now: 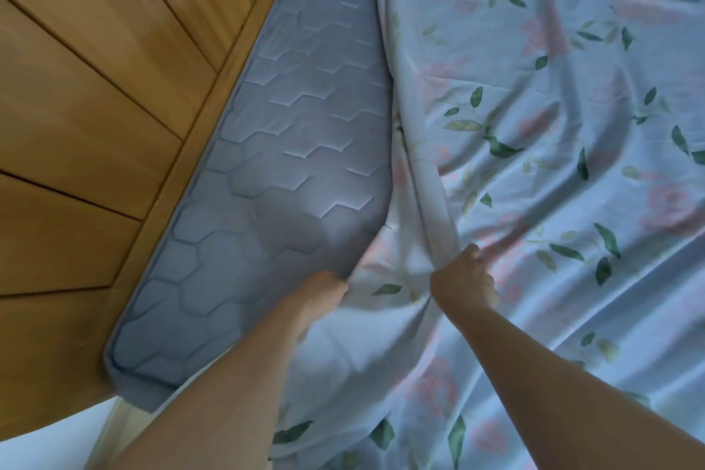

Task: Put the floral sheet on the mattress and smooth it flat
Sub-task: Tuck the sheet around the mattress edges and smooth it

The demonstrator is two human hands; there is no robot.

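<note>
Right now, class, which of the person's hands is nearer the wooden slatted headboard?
Left. The left hand grips the floral sheet at the bare mattress's edge; the right hand grips farther away.

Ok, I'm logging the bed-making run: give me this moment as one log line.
step: spreading | left hand: grips floral sheet edge | right hand: grips sheet fold | mattress: left strip bare | sheet: wrinkled

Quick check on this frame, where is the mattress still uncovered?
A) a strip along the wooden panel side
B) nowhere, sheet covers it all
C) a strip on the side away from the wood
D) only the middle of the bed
A: the quilted grey mattress lies bare between the wooden panel and the bunched edge of the floral sheet, which the left hand and right hand grip.
</note>
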